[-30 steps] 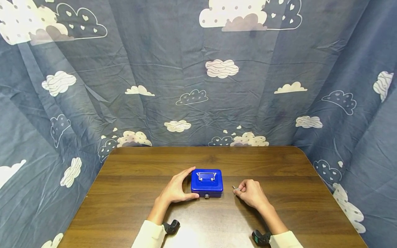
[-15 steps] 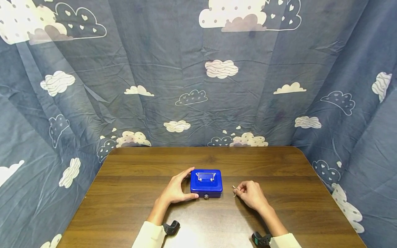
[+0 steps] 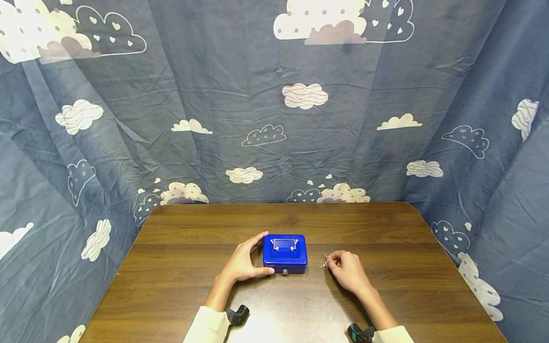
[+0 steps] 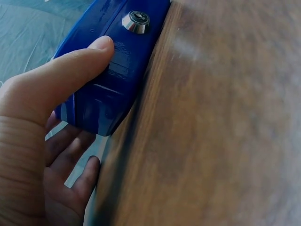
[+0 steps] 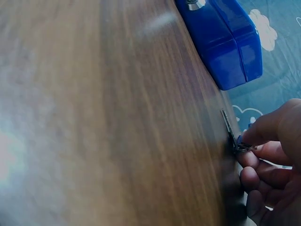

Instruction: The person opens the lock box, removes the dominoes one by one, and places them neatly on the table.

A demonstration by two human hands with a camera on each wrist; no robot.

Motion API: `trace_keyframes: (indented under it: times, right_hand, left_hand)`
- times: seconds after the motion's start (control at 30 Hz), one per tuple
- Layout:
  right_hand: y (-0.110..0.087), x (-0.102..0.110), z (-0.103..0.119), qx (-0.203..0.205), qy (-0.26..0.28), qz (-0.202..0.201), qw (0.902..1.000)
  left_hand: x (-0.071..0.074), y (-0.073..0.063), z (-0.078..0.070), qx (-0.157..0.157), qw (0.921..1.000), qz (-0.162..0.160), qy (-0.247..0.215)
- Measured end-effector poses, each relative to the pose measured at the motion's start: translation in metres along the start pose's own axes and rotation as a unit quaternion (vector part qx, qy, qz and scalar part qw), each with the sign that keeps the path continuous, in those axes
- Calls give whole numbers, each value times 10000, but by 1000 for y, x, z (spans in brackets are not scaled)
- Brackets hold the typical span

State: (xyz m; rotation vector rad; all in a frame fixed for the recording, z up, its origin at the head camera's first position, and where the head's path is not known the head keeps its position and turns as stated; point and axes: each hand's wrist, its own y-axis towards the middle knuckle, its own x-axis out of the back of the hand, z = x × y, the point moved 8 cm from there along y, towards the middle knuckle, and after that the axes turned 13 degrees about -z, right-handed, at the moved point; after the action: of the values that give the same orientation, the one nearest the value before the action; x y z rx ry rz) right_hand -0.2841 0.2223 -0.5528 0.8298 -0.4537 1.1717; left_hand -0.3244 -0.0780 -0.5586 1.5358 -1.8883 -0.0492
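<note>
A small blue cash box (image 3: 279, 260) stands closed on the table, its metal handle (image 3: 285, 242) lying on the lid. My left hand (image 3: 242, 262) holds the box's left end, thumb on the front face and fingers reaching round toward the back. Beside that thumb, the left wrist view shows the silver lock (image 4: 136, 21) with its keyhole. To the right of the box, my right hand (image 3: 348, 270) pinches small metal keys (image 3: 324, 263) on a ring between thumb and fingers. One key (image 5: 227, 123) points out past the fingertips toward the box, close over the table.
The brown wood table (image 3: 171, 267) has rounded far corners. Behind it and at both sides hangs a grey-blue cloth (image 3: 240, 95) with cloud prints. Black wrist cameras sit at both sleeves.
The keys have turned in my right fingers and now hang at a different angle. My left hand and the cash box stay in place.
</note>
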Motion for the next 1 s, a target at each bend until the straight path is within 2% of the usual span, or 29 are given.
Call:
trace_keyframes:
  times: [0.4, 0.57, 0.77, 1.0]
  right_hand:
    - [-3, 0, -5, -268, 144, -147, 9994]
    - [-3, 1, -2, -209, 346, -299, 9987]
    - [-5, 0, 4, -117, 622, -508, 9967]
    - [-6, -5, 2, -291, 688, -394, 9964]
  left_hand:
    - [1, 0, 0, -11, 9999, -127, 11]
    - [1, 1, 0, 41, 9999, -152, -53]
    - [1, 1, 2, 348, 9992, -145, -161]
    - [1, 0, 3, 578, 9976, -249, -297]
